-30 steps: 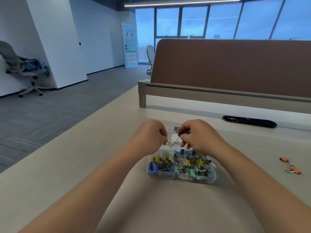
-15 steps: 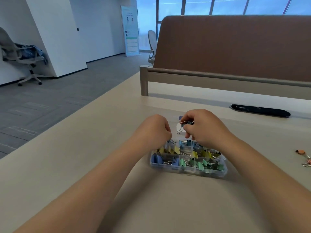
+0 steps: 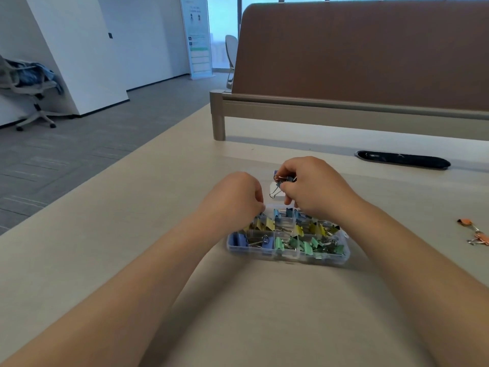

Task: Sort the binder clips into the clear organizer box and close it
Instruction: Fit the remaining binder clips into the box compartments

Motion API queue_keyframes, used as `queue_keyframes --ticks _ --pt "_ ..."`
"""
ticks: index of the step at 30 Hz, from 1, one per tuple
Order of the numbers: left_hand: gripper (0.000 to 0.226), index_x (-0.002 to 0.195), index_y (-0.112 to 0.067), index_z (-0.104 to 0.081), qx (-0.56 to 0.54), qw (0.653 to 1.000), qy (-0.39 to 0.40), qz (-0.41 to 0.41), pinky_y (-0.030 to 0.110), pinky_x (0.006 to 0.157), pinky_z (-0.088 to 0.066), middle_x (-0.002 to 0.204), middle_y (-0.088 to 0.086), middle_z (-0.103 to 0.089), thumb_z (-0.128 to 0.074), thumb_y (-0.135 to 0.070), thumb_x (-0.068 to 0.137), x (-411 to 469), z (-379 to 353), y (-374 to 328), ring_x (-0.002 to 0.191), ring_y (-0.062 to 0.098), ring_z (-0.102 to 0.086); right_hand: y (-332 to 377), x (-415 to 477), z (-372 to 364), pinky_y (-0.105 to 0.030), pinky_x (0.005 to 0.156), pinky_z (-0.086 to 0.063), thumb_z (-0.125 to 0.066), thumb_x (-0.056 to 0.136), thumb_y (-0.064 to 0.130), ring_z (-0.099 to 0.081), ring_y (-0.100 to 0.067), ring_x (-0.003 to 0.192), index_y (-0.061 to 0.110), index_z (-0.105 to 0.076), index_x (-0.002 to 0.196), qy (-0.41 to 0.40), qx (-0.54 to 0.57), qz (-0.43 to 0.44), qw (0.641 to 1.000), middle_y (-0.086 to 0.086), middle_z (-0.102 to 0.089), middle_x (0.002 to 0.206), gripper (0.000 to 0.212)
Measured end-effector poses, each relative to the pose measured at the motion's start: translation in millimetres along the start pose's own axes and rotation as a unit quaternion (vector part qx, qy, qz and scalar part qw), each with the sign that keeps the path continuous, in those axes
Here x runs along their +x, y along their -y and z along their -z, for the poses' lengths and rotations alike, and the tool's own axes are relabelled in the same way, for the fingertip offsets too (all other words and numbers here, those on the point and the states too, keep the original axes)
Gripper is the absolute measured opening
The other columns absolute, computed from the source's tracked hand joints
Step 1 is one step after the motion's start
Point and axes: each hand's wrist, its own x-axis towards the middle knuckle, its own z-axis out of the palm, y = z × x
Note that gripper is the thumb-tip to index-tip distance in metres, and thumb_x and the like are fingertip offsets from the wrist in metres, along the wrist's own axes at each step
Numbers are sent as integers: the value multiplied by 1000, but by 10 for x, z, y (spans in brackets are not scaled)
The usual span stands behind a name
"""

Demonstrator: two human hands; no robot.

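The clear organizer box [image 3: 287, 254] lies open on the desk, its compartments filled with several blue, yellow and green binder clips. My right hand [image 3: 315, 190] hovers over the box's far edge and pinches a small dark blue binder clip [image 3: 283, 182] with its wire handles showing. My left hand [image 3: 235, 198] is curled over the box's far left corner; its fingertips are down among the clips and what they hold is hidden. The box's lid is hidden behind my hands.
Two orange binder clips [image 3: 473, 231] lie on the desk at the far right. A black cable slot [image 3: 402, 160] sits behind the box, and a brown desk divider [image 3: 357, 62] rises at the back. The desk's left edge drops to the floor.
My left hand has lowered from mid-air to the box's far left corner. My right hand keeps its pinch on the clip. The camera has tilted down.
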Motion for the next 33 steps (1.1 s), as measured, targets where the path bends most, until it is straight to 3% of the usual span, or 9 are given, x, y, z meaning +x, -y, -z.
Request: queue_keyframes --ticks 24,33 --pt "14 99 -19 -73 -23 999 13 -24 25 75 -51 95 -2 -69 -61 -22 91 -8 34 71 83 13 -61 8 -17 21 -18 48 -35 -55 98 14 -58 -5 59 19 -65 107 5 3 -5 1000 6 -62 79 16" --pt "21 100 -17 -73 -17 999 22 -31 24 69 -45 92 -1 -69 -62 -32 91 -16 53 82 79 12 -60 5 -10 -9 -19 49 -36 -56 97 13 -60 -4 58 20 -66 104 8 2 3 1000 5 -64 78 14"
